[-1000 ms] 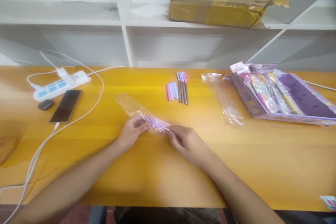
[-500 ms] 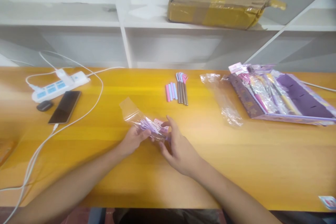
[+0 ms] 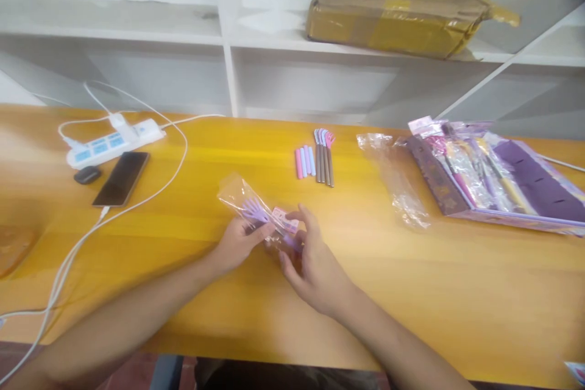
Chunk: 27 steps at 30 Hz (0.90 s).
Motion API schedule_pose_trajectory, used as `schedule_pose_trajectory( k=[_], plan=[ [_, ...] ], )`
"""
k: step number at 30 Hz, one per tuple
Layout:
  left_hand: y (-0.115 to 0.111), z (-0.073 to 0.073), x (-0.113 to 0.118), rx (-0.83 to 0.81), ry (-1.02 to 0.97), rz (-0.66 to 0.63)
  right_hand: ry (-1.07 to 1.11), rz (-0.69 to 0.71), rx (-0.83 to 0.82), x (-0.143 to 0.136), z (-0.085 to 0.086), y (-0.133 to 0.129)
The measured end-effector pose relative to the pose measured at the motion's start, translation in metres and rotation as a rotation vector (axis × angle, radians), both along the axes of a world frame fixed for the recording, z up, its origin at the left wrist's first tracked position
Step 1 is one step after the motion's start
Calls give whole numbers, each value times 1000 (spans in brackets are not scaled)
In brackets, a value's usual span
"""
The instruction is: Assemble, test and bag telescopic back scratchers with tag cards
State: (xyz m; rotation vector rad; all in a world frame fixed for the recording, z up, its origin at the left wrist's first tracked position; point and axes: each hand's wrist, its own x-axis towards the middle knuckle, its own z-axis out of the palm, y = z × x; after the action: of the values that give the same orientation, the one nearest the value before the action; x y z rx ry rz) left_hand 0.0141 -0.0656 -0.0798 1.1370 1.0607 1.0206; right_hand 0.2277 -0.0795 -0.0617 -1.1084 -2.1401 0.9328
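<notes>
A purple back scratcher (image 3: 256, 210) with a claw-shaped head lies inside a clear plastic bag (image 3: 232, 187), with a pink label card (image 3: 284, 219) beside its shaft. My left hand (image 3: 242, 242) pinches the bag just below the claw, thumb on top. Around the lower handle end curl the thumb and fingers of my right hand (image 3: 315, 262), its index finger raised near the card. Beyond my hands, several back scratchers (image 3: 324, 158) with brown shafts and pink or blue heads lie side by side. Several pink, blue and purple handle tubes (image 3: 305, 162) lie left of them.
An open purple box (image 3: 479, 216) holding bagged scratchers stands on the right, beside a crumpled clear bag (image 3: 395, 183). On the left are a phone (image 3: 121, 179), a black case (image 3: 87, 175), a power strip (image 3: 114, 142) and white cables. A taped parcel (image 3: 402, 18) sits on the shelf.
The camera view has shifted, so the scene sits slightly further right. The purple claw is turned and shows its spread fingers more clearly. Both hands keep their hold.
</notes>
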Motion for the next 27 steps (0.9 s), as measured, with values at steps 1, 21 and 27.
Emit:
schedule_pose_trajectory(
  k=[1, 21, 27],
  plan=[
    [2, -2, -1, 16, 13, 71, -40, -26, -25, 0, -1, 1],
    [4, -6, -5, 20, 92, -54, -76, -44, -174, 0, 2, 5],
    [8, -3, -5, 50, 109, 186, -438, -72, -70, 13, 11, 24]
  ],
)
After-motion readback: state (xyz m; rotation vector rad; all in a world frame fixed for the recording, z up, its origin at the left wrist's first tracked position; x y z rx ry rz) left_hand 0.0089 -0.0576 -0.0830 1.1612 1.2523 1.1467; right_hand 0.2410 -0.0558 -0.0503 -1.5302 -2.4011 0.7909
